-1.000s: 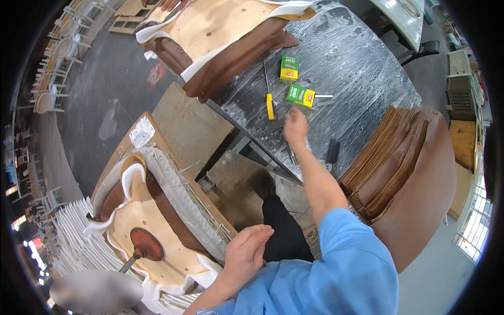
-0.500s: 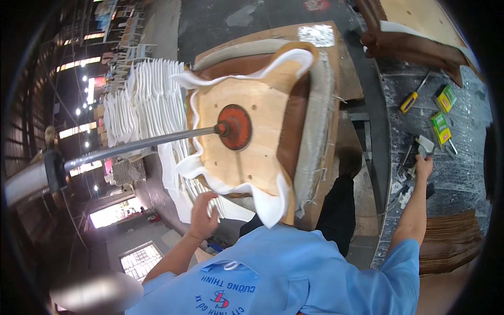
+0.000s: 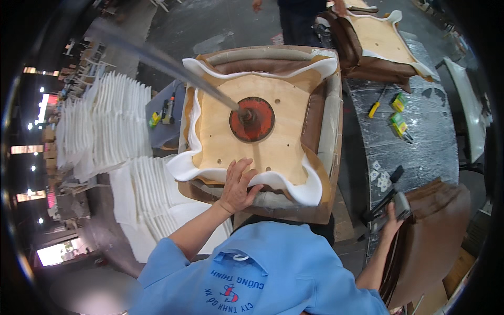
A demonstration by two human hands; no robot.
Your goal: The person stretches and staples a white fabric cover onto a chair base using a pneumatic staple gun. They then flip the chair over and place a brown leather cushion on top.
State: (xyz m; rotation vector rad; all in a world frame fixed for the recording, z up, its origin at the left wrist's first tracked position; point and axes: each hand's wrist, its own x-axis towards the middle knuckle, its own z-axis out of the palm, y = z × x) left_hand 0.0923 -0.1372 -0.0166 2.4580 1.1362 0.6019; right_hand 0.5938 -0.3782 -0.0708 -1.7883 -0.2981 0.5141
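Plywood, front and centre: that's the squarish seat panel (image 3: pixel 218 139), lying on a grey-padded rest (image 3: pixel 331 113), and a red disc (image 3: pixel 265 118) sits right on its middle at the end of a metal rod (image 3: pixel 202 86). White padding (image 3: pixel 302 194) ripples along most of the edge, brown covering (image 3: pixel 315 113) showing beside it.

Now look at the hands! The left hand (image 3: pixel 239 190) is open, fingers spread over the panel's near edge. Out wide, the right hand (image 3: pixel 391 223) has its fingers wrapped around a grey-and-black tool (image 3: pixel 402 206), just beside a stack of brown sheets (image 3: pixel 433 241).

Up the plastic-covered counter (image 3: pixel 428 128) lie a yellow-handled screwdriver (image 3: pixel 374 109) and two green-and-yellow boxes (image 3: pixel 398 123), with a second seat panel (image 3: pixel 375 37) at the far end. A co-worker in dark clothes (image 3: pixel 299 23) stands near that one. Over on the left, white pads (image 3: pixel 100 126) crowd together in rows!
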